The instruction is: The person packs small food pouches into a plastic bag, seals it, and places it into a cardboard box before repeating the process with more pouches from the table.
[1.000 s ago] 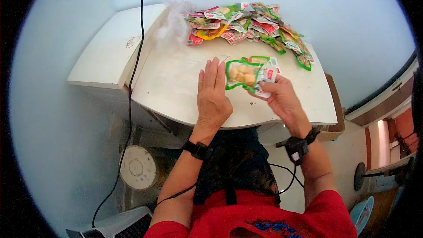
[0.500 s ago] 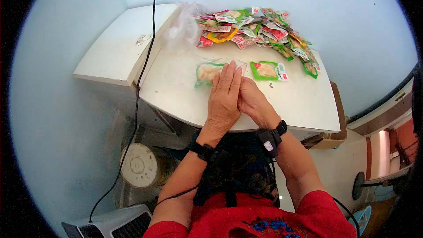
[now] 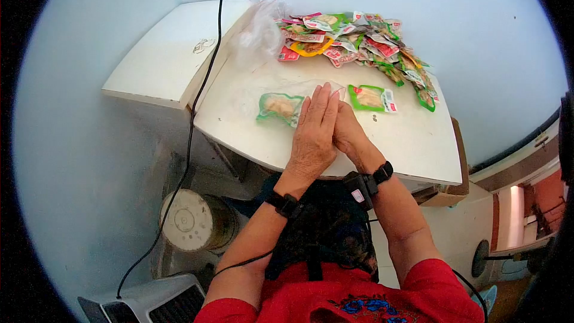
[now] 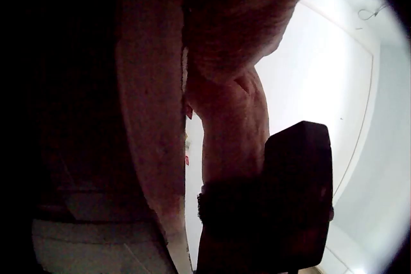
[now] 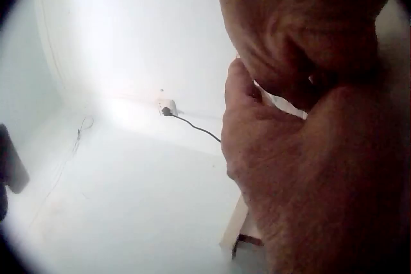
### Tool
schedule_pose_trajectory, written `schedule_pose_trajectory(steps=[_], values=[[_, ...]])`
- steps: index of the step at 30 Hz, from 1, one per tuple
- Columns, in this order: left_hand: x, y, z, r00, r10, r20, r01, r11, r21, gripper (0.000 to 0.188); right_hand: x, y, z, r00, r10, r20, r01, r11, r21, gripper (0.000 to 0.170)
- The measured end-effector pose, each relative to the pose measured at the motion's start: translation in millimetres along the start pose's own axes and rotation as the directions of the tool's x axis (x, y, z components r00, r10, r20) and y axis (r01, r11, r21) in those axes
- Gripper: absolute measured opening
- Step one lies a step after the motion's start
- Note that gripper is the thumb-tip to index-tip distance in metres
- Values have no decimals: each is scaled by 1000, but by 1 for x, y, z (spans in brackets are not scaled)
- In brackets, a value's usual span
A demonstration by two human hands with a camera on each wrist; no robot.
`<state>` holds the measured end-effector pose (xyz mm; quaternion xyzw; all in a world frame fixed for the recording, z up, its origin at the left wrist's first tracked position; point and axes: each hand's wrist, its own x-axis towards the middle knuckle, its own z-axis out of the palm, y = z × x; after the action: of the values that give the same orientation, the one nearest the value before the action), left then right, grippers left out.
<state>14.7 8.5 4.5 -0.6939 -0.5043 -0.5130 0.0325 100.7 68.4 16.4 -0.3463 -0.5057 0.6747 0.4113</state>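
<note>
A packet of pale food with a green border (image 3: 280,106) shows through a clear plastic bag (image 3: 311,88) on the table, left of both hands. My left hand (image 3: 314,137) lies over the bag's right end with its fingers straight and together. Right against it is my right hand (image 3: 350,128), its fingers hidden behind the left hand, so I cannot tell whether they grip anything. A second green-edged packet (image 3: 372,98) lies flat just beyond the right hand. In the right wrist view the right hand (image 5: 302,171) meets the left hand (image 5: 302,23).
Many mixed snack packets (image 3: 359,42) are heaped along the back of the white table (image 3: 412,143). Crumpled clear plastic bags (image 3: 260,33) sit left of the heap. A raised white panel (image 3: 173,48) borders the left side, with a black cable (image 3: 206,78) hanging across the view.
The packet that my right hand held a second ago now lies in the clear bag, left of the hands. My right hand has moved left against the left hand. The head view has shifted slightly.
</note>
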Motion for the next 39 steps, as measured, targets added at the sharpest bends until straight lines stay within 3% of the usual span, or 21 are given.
schedule_pose_trajectory(steps=[5, 8, 11, 14, 17, 20, 23, 26, 29, 32, 35, 39], values=[[0, -1, 1, 1000, -4, -1, 4, 1000, 7, 69, -5, -6, 11, 1000, -13, -4, 13, 1000, -26, 23], [0, -1, 0, 1000, -7, 2, 6, 1000, 20, 70, -5, -11, 2, 995, 4, 98, 34, 922, -385, 24], [0, -2, 1, 1000, -1, -6, 1, 1000, 23, 69, 8, 16, -11, 996, -43, 76, 65, 946, -317, 26], [0, -3, 3, 1000, 7, -12, -7, 1000, 20, 68, -1, 11, 5, 993, -105, -60, 102, 994, -39, 25], [0, -4, 3, 1000, 15, -5, -14, 1000, 14, 66, 7, 28, -3, 975, -167, -148, 150, 982, -119, 22], [0, -4, 3, 1000, 15, 13, -15, 1000, 14, 65, -7, 11, 6, 997, -62, -51, 59, 997, -54, 21], [0, -3, 2, 1000, 18, 15, -18, 1000, 10, 65, -4, 13, -3, 1000, 3, 28, 0, 994, -109, 20], [-1, -3, 3, 1000, 17, 7, -17, 1000, -4, 65, -7, 11, 10, 995, -59, -77, 64, 996, 57, 20], [-1, -3, 3, 1000, 14, 17, -14, 1000, -7, 66, -1, 17, 4, 995, -92, -48, 93, 995, 28, 19], [1, -1, 1, 1000, 8, 12, -8, 1000, -4, 66, 4, 17, -3, 992, -112, 57, 121, 971, -204, 19], [0, -1, 0, 1000, 3, -3, -3, 1000, 25, 67, 8, 22, 4, 999, -20, 44, 17, 998, 62, 23], [1, -3, 4, 999, 33, -2, -33, 999, 28, 73, 21, 39, -6, 994, -62, 85, 74, 986, -148, 25]])
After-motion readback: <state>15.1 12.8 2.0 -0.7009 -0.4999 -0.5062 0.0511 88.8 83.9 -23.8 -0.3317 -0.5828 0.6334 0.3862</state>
